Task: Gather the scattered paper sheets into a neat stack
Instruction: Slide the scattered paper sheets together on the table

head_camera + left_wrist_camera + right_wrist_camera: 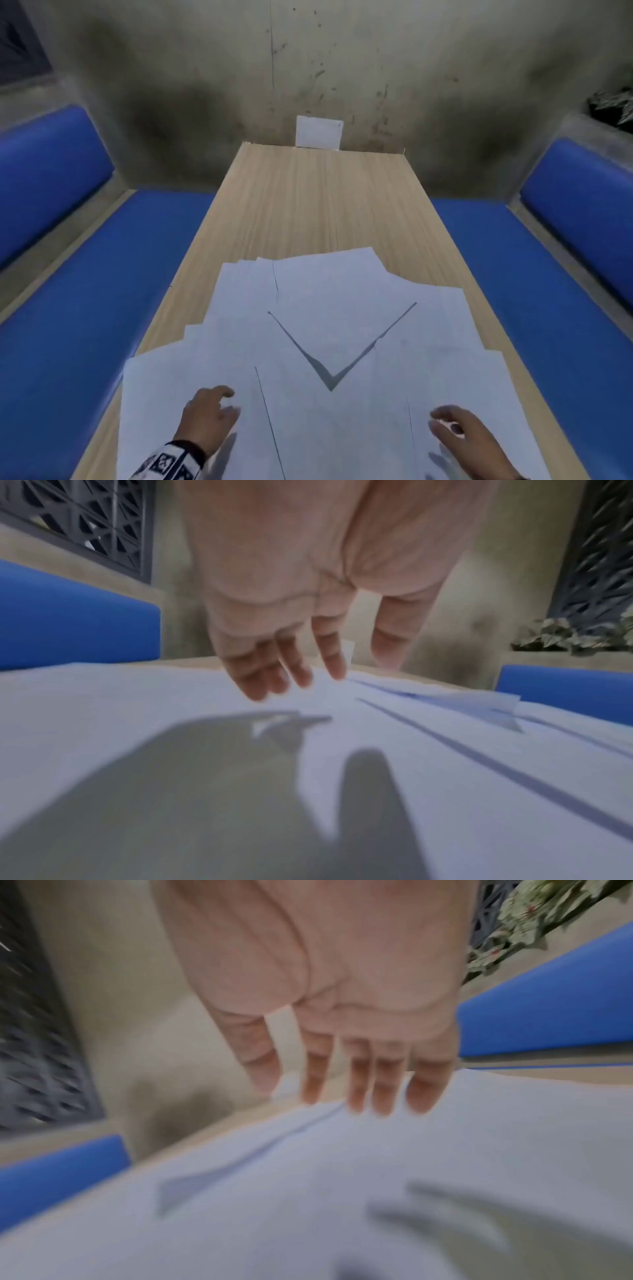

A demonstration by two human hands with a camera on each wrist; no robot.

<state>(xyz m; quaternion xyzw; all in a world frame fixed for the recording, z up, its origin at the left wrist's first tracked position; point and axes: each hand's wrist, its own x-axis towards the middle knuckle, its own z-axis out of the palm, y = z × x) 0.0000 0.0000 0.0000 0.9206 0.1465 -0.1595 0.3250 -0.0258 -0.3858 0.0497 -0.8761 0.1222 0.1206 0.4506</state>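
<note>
Several white paper sheets (329,329) lie overlapping and fanned out across the near half of the wooden table (318,202). One sheet's corner is raised and casts a V-shaped shadow in the middle. My left hand (209,411) hovers over the sheets at the near left, fingers loosely extended, holding nothing. In the left wrist view the left hand (298,653) hangs just above the paper (171,723). My right hand (459,431) hovers over the sheets at the near right, fingers straight. The blurred right wrist view shows the right hand (349,1085) above the paper (411,1164), empty.
A small white card (318,132) stands against the stained wall at the table's far end. Blue cushioned benches (85,281) run along both sides of the table. A potted plant (613,102) sits on the ledge at far right.
</note>
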